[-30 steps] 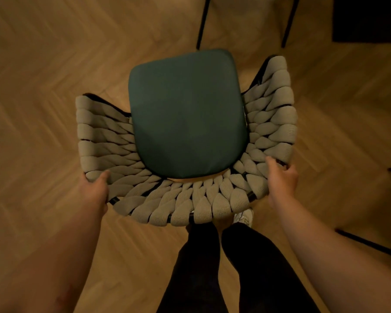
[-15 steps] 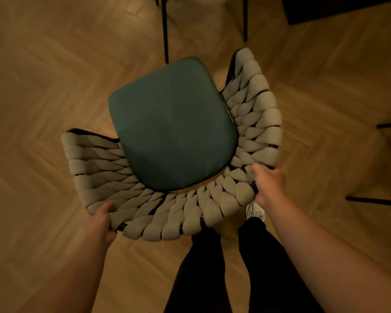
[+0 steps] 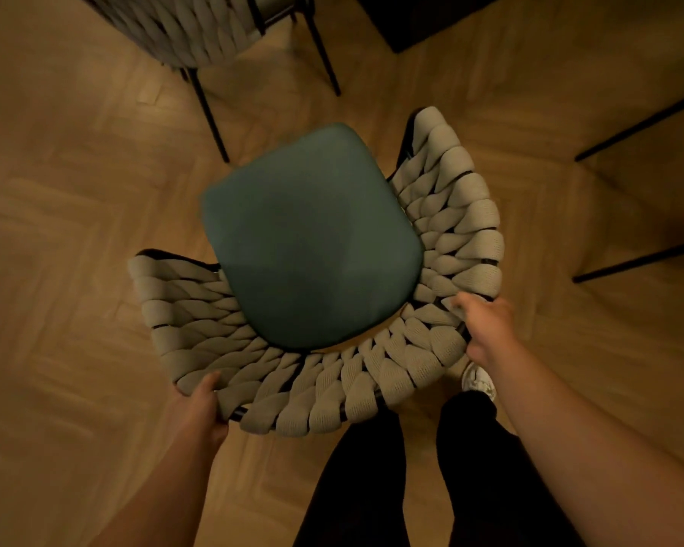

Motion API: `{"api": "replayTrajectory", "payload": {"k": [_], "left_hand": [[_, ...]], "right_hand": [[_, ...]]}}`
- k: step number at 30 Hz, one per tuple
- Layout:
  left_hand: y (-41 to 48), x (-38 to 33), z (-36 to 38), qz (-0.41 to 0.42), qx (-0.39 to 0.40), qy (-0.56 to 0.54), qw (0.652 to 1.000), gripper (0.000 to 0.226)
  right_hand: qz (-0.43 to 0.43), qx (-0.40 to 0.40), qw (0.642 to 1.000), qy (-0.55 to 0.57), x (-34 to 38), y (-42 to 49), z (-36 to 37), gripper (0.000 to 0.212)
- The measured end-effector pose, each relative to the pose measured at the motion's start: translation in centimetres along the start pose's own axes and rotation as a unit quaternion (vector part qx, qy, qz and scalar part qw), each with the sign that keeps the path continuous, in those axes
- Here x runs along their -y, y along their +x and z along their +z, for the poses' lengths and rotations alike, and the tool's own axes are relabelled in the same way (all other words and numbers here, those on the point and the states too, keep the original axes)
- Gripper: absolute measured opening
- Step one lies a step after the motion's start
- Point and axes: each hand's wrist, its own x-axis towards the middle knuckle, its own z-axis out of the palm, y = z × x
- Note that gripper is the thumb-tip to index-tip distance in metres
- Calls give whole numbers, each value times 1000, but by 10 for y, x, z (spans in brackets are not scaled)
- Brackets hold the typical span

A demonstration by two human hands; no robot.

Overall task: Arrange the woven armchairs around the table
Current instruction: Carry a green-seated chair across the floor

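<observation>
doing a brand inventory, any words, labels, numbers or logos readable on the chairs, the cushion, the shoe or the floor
None: no word, label, brand, number or sign can be read in this view.
The woven armchair, its green cushion, the second armchair and the wooden floor show no print.
The white shoe is too small and blurred to tell whether it bears any marking.

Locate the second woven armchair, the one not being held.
Head view, top left: the second armchair stands on the floor, cropped by the frame, just beyond the green cushion of the held armchair.
</observation>
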Motion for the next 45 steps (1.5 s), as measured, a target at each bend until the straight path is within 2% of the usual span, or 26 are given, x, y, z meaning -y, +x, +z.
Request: {"api": "replayTrajectory", "payload": {"k": [3,6,9,12,15,17,23,26,30,33,36,40,45], "left_hand": [[-8,3,23,4,20,22,1000,62],[-16,5,50,4,38,44,998,61],[-31,6,81,21,42,83,995,60],[-36,8,110,35,55,89,994,65],[-1,24,129,22,70,73,995,75],[-27,20,154,22,93,67,993,67],[-107,22,220,87,111,39,989,43],[-134,35,237,96,119,12,988,42],[-156,56,247,84,94,-35,991,43],[-165,59,252,67,76,-29,994,60],[-163,58,254,30,58,-23,998,67],[-154,60,258,26,17,-3,1000,65],[-151,53,267,18,26,-14,999,61]], "right_hand": [[-5,-18,1000,22,2,4,-28,21],[2,-31,998,58,9,8,-55,24],[3,-38,996,83,14,19,-81,19],[7,-51,993,102,24,33,-104,28],[10,-61,992,110,39,46,-124,41],[12,-67,991,119,50,56,-138,45],[16,-71,989,127,80,84,-180,46],[4,-63,989,135,90,97,-197,38],[6,-37,984,173,88,103,-207,41],[24,-28,982,183,71,96,-200,47],[66,-10,973,222,55,93,-188,55],[116,-20,966,230,55,105,-185,39],[115,-29,969,219,70,107,-179,44]]}}
